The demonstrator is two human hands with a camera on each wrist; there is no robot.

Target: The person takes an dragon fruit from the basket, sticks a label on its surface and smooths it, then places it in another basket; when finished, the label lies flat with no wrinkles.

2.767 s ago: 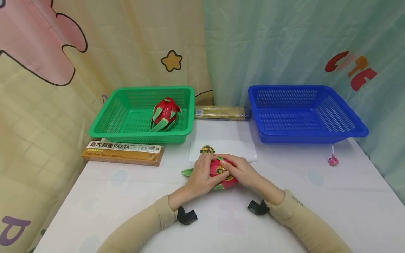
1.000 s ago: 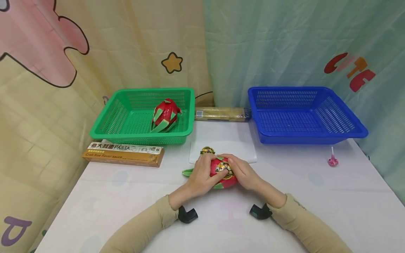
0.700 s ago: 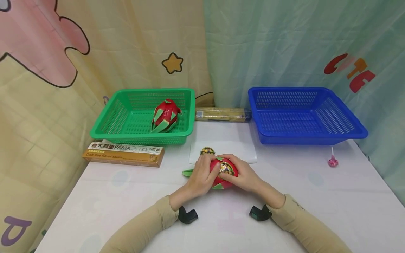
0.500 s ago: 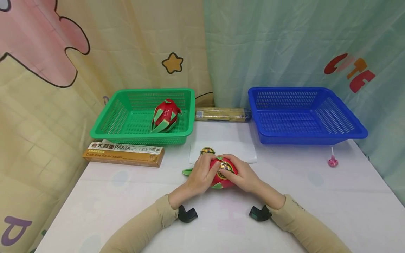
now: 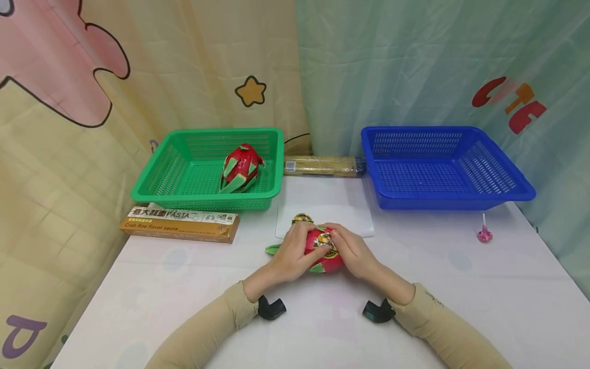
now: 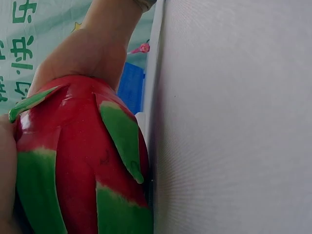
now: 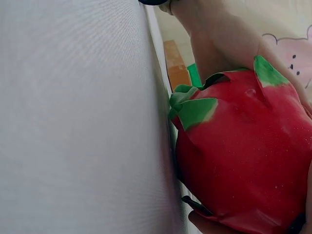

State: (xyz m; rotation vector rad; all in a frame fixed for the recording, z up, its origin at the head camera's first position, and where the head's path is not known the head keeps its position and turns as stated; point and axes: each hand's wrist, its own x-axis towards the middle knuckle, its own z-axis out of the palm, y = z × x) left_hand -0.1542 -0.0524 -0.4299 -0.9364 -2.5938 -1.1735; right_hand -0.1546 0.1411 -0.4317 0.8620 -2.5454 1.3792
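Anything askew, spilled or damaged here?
Nothing spilled or plainly damaged. The pasta box lies slightly askew in front of the green basket, and a lollipop sits loose by the blue basket. The held dragon fruit looks intact where visible.

Head view: your left hand [image 5: 292,254] and right hand [image 5: 357,253] hide parts of the dragon fruit [image 5: 331,264]; sticker [image 5: 324,239] print too small to read. Your sleeves [image 5: 205,325] run off the lower edge.

Red dragon fruit [image 5: 334,264] lying on the table [image 5: 322,328]
Glossy skin, green scales [image 6: 120,132], one jutting left; a black-and-gold sticker [image 5: 324,239] faces up, partly covered.
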